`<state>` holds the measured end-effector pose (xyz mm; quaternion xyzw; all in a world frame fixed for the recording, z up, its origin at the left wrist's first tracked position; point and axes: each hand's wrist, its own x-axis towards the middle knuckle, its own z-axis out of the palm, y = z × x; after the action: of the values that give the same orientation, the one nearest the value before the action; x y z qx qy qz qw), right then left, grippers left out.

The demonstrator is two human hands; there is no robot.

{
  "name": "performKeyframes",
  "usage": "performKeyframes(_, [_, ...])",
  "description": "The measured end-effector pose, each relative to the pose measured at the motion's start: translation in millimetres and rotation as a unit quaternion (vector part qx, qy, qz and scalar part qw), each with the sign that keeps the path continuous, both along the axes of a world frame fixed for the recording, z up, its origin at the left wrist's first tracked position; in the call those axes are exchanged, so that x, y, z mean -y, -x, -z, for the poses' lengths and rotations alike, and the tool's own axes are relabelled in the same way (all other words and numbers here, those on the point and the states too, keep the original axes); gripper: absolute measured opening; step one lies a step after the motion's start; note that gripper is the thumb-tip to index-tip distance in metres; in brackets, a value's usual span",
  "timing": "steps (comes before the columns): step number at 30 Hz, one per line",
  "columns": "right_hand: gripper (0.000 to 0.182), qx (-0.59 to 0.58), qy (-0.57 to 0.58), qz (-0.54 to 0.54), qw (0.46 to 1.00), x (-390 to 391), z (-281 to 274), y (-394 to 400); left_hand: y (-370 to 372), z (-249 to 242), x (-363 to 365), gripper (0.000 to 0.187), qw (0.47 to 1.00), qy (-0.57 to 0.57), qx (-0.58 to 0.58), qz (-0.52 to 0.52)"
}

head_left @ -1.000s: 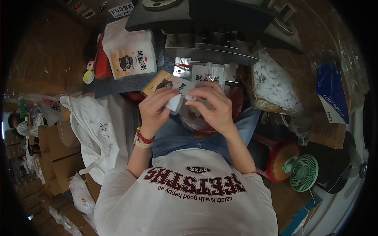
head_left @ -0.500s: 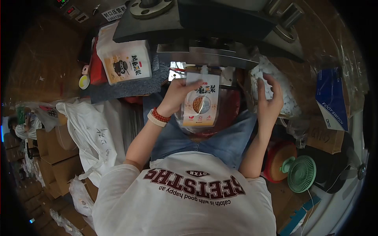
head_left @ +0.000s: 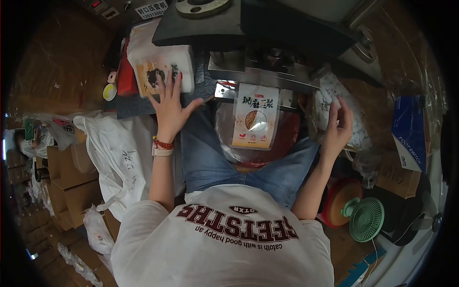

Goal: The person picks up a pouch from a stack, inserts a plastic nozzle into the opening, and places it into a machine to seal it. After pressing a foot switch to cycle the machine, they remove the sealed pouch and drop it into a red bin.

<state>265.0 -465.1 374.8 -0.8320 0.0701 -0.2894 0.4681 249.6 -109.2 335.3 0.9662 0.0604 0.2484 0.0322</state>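
Note:
My left hand [head_left: 170, 103] is spread open, its fingertips over the lower part of a stack of printed white pouches [head_left: 160, 62]. A single printed pouch [head_left: 255, 117] hangs upright at the metal edge of the machine [head_left: 267, 79], above my lap, with neither hand on it. To its right, my right hand [head_left: 338, 125] is raised with curled fingers beside a clear bag of small white pieces [head_left: 345, 103]. Its thumb and fingertips come near each other, and whatever may be between them is too small to make out.
Red-rimmed round seat [head_left: 287, 138] between my legs. A white sack [head_left: 114, 158] and cardboard boxes [head_left: 79, 191] stand left. At right are a green fan [head_left: 366, 219], a blue foot switch box [head_left: 409, 134] and a brown carton [head_left: 397, 176]. The machine's dark body [head_left: 296, 33] overhangs the front.
My left hand has let go of the single pouch and moved left to the stack, its fingers now spread. The pouch stays at the machine. My right hand remains near the bag of white pieces.

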Motion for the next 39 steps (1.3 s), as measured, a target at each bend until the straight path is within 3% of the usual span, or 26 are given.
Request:
performKeyframes(2, [0.022, 0.037, -0.007, -0.051, 0.998, -20, -14, 15, 19, 18, -20, 0.069, 0.987, -0.013, -0.101, 0.128])
performKeyframes(3, [0.021, 0.074, -0.012, -0.097, 0.992, -30, -18, 21, 28, 13, -16, 0.056, 0.98, 0.023, -0.089, 0.176])
performKeyframes(4, [0.023, 0.104, 0.011, -0.15, 0.983, -37, -17, 27, 35, 13, -15, 0.056, 0.979, 0.024, -0.091, 0.179])
performKeyframes(6, [0.023, 0.091, 0.038, -0.225, 0.969, -58, -26, 40, 45, 12, -15, 0.047, 0.965, 0.145, -0.079, 0.202])
performKeyframes(7, [0.026, 0.134, 0.093, -0.236, 0.958, -70, -26, 39, 43, -2, 2, 0.045, 0.956, 0.213, -0.013, 0.203])
performKeyframes(10, [0.024, 0.161, 0.195, -0.289, 0.923, -101, -21, 39, 45, -14, 28, 0.045, 0.932, 0.27, 0.03, 0.24])
performKeyframes(14, [0.023, 0.133, 0.171, -0.394, 0.893, -102, -20, 41, 50, -41, 51, 0.041, 0.906, 0.255, 0.027, 0.337])
performKeyframes(16, [0.029, 0.102, 0.103, -0.453, 0.88, -85, -31, 42, 50, -48, 54, 0.041, 0.883, 0.279, 0.014, 0.378])
performKeyframes(19, [0.031, 0.026, 0.054, -0.427, 0.902, -76, -28, 39, 48, -43, 70, 0.029, 0.837, 0.367, -0.018, 0.406])
performKeyframes(20, [0.031, 0.025, 0.054, -0.427, 0.902, -74, -26, 37, 43, -33, 77, 0.021, 0.795, 0.483, -0.155, 0.334])
performKeyframes(21, [0.031, 0.029, 0.084, -0.339, 0.936, -73, -23, 35, 38, -23, 83, 0.017, 0.722, 0.58, -0.285, 0.248])
performKeyframes(22, [0.031, 0.033, 0.115, -0.249, 0.961, -71, -21, 32, 31, -13, 90, 0.017, 0.722, 0.58, -0.285, 0.247])
performKeyframes(24, [0.03, 0.012, 0.077, -0.174, 0.982, -50, -25, 26, 14, 2, 102, 0.024, 0.626, 0.71, -0.241, 0.215])
performKeyframes(25, [0.03, -0.001, 0.075, -0.129, 0.989, -37, -26, 22, 4, -1, 100, 0.023, 0.597, 0.73, -0.275, 0.186])
performKeyframes(26, [0.025, 0.018, 0.146, -0.073, 0.986, -25, -26, 16, -4, -4, 102, 0.023, 0.596, 0.731, -0.277, 0.185])
performKeyframes(27, [0.025, 0.016, 0.147, -0.073, 0.986, -15, -21, 9, -11, -7, 106, 0.023, 0.559, 0.77, -0.256, 0.172])
performKeyframes(29, [0.02, -0.045, 0.381, 0.024, 0.923, 2, 1, -4, -25, -4, 104, 0.026, 0.503, 0.811, -0.251, 0.164])
performKeyframes(32, [0.025, -0.118, 0.329, -0.019, 0.937, 14, 32, -20, -30, -2, 105, 0.026, 0.469, 0.835, -0.243, 0.156])
performKeyframes(33, [0.025, -0.119, 0.326, -0.025, 0.938, 16, 33, -21, -29, -4, 102, 0.026, 0.473, 0.834, -0.24, 0.151])
performKeyframes(35, [0.027, -0.119, 0.329, -0.049, 0.935, 17, 29, -19, -28, -12, 95, 0.03, 0.555, 0.761, -0.293, 0.163])
performKeyframes(36, [0.027, -0.118, 0.329, -0.052, 0.936, 14, 24, -20, -28, -17, 87, 0.031, 0.633, 0.697, -0.305, 0.143])
performKeyframes(38, [0.028, -0.077, 0.284, -0.113, 0.949, 10, 16, -18, -28, -4, 53, 0.046, 0.814, 0.539, -0.165, 0.142])
performKeyframes(39, [0.028, -0.079, 0.283, -0.11, 0.95, 12, 19, -19, -25, -3, 36, 0.054, 0.94, 0.322, -0.055, 0.102])
